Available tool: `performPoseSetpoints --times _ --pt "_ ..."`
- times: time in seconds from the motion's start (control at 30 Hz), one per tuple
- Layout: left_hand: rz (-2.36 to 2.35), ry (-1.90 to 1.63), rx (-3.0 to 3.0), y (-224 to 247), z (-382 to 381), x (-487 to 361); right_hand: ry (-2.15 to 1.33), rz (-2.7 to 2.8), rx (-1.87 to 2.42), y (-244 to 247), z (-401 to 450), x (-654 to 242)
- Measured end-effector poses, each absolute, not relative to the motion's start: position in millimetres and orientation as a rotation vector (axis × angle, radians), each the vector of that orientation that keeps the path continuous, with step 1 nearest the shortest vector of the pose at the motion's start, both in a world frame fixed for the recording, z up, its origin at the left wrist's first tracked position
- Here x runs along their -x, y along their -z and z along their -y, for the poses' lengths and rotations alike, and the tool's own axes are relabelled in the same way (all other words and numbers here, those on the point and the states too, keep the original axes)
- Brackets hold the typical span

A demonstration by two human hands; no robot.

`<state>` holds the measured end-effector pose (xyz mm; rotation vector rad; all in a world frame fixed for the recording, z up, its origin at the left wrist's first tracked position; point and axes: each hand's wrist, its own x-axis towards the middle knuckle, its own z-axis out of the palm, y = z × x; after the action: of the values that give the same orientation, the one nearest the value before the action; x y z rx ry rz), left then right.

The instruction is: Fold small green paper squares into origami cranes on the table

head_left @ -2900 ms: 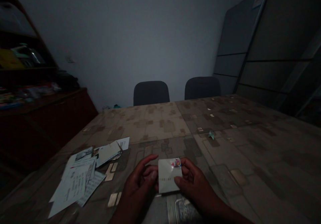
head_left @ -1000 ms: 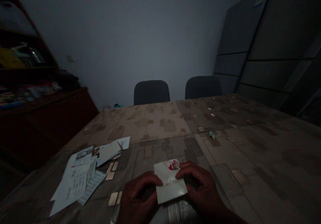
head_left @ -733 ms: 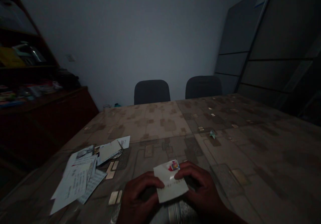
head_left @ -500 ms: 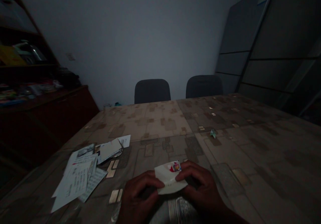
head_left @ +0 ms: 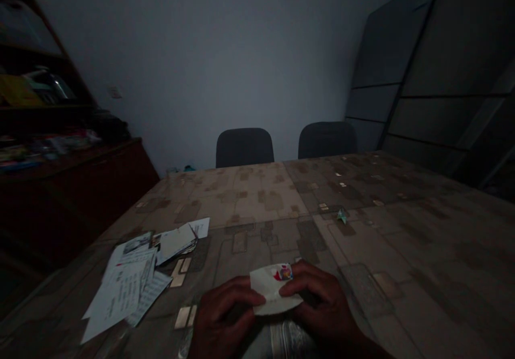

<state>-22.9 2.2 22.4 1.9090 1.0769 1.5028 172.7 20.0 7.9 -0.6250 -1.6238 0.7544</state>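
A small piece of pale paper [head_left: 269, 284] with a red and purple printed patch at its upper right is held over the near edge of the table. My left hand [head_left: 225, 313] pinches its left side, thumb below and index finger on top. On the right side, my right hand [head_left: 319, 305] grips it, the index fingertip pressing on its face near the middle. The paper's lower edge bows in a curve. Other fingers are partly hidden behind it.
Printed sheets [head_left: 120, 289] lie spread at the left, beside a small stack of cards [head_left: 176, 242]. A little folded green paper piece [head_left: 341, 216] sits right of centre on the patterned tablecloth [head_left: 265, 195]. Two dark chairs [head_left: 244, 147] stand behind the table.
The paper and both hands sit very slightly lower in view, and the right index fingertip has shifted a little left on the paper. Little else differs.
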Motion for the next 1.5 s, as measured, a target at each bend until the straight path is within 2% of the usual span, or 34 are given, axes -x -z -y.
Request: performPoseSetpoints --times 0.33,0.57,0.73,0.83,0.93,1.03,1.17,1.3,1.4,1.5 --pt "-1.191 -1.464 -1.831 -25 -2 23 -0.833 1.663 0.729 -8 -17 -174" --pt "-1.155 -1.368 -1.151 -21 -2 13 -0.81 1.664 0.719 -10 -18 -176" --pt "-1.146 -1.361 -1.791 -22 -7 22 -0.966 1.477 0.892 -5 -18 -172" --pt "-1.133 -1.458 -2.17 -22 -5 31 -0.889 1.426 1.007 -2 -18 -169" --pt "-1.119 -1.503 -2.285 -17 -3 35 -0.807 1.528 0.97 -3 -19 -170" --pt "-1.155 -1.385 -2.113 -12 -3 33 -0.774 1.592 0.931 -5 -20 -171" --pt "-1.139 -1.108 -1.534 -12 -5 22 -0.751 1.576 0.869 -5 -20 -173" --pt "-1.089 -1.109 -1.178 -17 -3 12 -0.915 1.46 0.812 -5 -20 -171" --pt "-1.112 -1.231 -1.222 -23 -2 13 -1.055 1.402 0.783 -6 -21 -169" --pt "-1.196 -1.343 -1.509 -30 -4 17 -1.133 1.371 0.787 -6 -21 -166"
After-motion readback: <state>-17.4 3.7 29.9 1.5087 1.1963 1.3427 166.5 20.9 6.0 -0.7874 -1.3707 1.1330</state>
